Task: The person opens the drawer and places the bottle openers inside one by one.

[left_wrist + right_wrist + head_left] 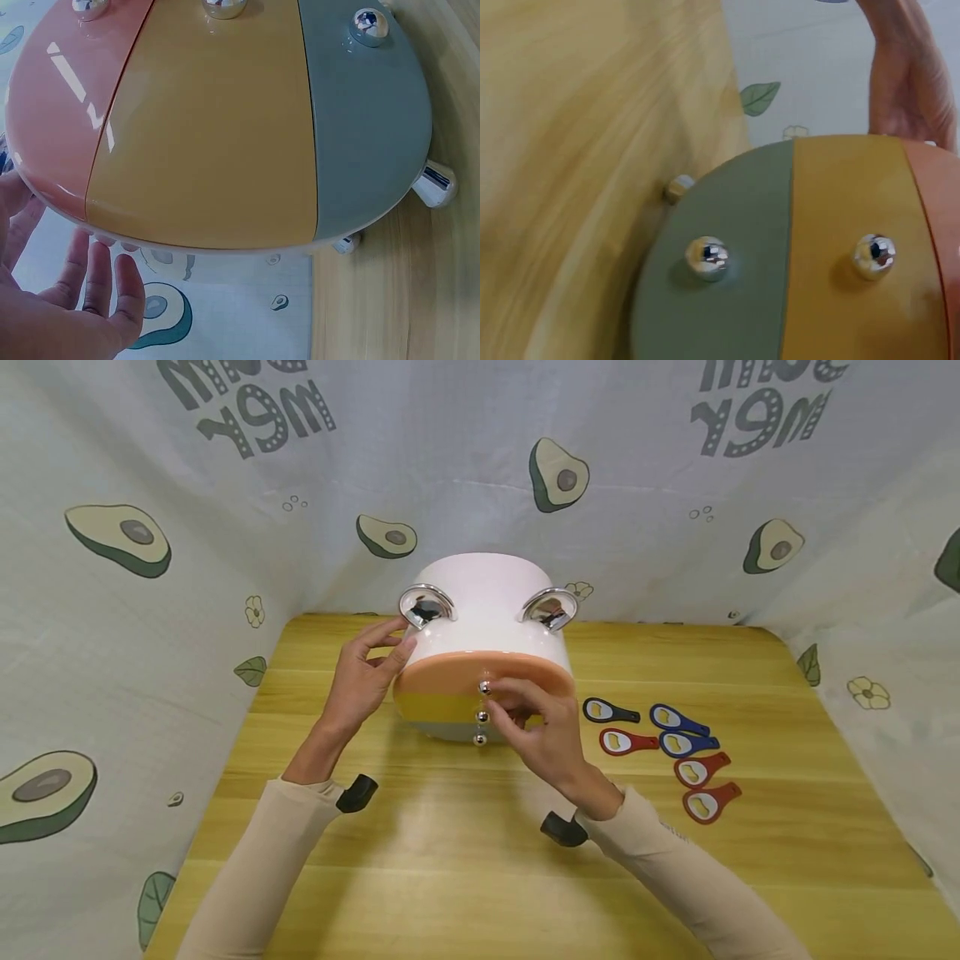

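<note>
A white, rounded drawer box (483, 602) stands on the table, with two silver ear-shaped pieces on its top. Its oval front carries an orange-pink top drawer (56, 112), a yellow middle drawer (202, 142) and a grey-green bottom drawer (367, 127), all looking closed. At the box's left side, my left hand (363, 677) touches the white wall with loosely extended fingers. My right hand (543, 731) pinches the top drawer's silver knob (485, 687) between thumb and index finger. The right wrist view shows the lower two knobs, but not the right hand.
Several bottle openers lie right of the box: a black bottle opener (611, 710), blue ones including a blue bottle opener (678, 719), and red ones including a red bottle opener (627, 742). An avocado-patterned cloth (480, 468) hangs behind the wooden table (420, 860).
</note>
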Tool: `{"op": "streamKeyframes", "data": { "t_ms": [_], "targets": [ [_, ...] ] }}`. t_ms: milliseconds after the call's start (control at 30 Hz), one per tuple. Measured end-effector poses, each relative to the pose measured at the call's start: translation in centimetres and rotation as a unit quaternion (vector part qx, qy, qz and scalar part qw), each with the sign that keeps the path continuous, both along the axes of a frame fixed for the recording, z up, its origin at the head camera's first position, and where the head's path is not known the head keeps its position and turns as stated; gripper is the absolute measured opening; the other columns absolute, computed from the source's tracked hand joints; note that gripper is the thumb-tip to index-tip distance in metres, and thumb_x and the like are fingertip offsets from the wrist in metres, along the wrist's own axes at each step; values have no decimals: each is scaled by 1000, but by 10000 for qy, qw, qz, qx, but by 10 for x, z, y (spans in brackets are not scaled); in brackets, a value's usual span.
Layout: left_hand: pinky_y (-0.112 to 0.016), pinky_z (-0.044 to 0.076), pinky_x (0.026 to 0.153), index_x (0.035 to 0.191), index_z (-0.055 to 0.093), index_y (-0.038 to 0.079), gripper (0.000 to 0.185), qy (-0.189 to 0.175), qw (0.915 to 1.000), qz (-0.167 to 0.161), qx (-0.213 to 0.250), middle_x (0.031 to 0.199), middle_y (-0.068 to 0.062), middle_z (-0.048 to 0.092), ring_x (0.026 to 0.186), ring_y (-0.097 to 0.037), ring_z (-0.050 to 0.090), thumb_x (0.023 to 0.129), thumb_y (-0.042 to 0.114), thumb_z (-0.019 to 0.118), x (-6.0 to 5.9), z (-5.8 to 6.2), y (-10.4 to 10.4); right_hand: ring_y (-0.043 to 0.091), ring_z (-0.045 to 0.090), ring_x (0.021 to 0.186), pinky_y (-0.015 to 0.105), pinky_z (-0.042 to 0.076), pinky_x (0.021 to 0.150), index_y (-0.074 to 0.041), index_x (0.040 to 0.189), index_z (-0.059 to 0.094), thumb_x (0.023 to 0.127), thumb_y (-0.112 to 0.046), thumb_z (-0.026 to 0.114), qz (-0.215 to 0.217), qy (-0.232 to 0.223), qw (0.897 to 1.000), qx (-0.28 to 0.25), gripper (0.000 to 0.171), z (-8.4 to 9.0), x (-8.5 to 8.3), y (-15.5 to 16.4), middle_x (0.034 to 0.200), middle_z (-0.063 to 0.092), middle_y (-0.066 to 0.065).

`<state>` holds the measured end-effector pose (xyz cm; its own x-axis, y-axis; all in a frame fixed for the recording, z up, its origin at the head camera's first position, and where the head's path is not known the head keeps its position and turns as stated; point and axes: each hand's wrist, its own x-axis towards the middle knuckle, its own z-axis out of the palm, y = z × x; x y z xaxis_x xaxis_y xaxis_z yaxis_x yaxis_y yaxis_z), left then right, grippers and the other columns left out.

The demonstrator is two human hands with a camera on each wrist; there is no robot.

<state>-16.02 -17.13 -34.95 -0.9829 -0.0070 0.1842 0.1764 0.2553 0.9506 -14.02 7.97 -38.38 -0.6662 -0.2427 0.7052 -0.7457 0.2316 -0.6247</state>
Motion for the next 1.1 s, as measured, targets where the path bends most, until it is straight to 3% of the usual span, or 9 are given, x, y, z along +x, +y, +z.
{"op": "streamKeyframes", "data": {
  "t_ms": [267, 500, 733, 1100],
  "targets": [
    [-45, 43, 101, 139, 61, 11, 42, -25, 10000, -55, -16, 141, -8, 54, 123, -25, 50, 100, 25, 64, -1, -2, -4, 7, 62, 57, 19, 48, 50, -6, 93, 72, 80, 6, 77, 3, -221, 9993, 301, 18, -27, 6, 6, 74, 75, 3],
    [-43, 45, 100, 141, 60, 14, 44, -57, 9999, -120, -57, 143, -6, 52, 126, -25, 49, 99, 26, 65, 0, -3, -2, 19, 66, 56, 29, 51, 48, 2, 92, 71, 76, 10, 80, -133, -332, 9984, 446, 21, -44, 0, 3, 73, 73, 12],
    [-42, 45, 100, 141, 60, 13, 44, -30, 9999, -116, -13, 143, -7, 52, 126, -25, 49, 99, 23, 66, 1, -3, 0, 17, 70, 59, 28, 55, 52, -3, 98, 73, 76, 4, 83, -20, -361, 9982, 475, 25, -48, -2, 2, 79, 76, 9],
    [-42, 44, 100, 142, 59, 14, 45, -70, 9999, -67, -48, 144, -7, 51, 127, -26, 48, 99, 25, 65, 1, -3, 0, 16, 71, 61, 23, 55, 53, -6, 97, 74, 77, 1, 84, -49, 29, 9994, 338, 23, -53, -5, -3, 78, 76, 7]
  ]
}}
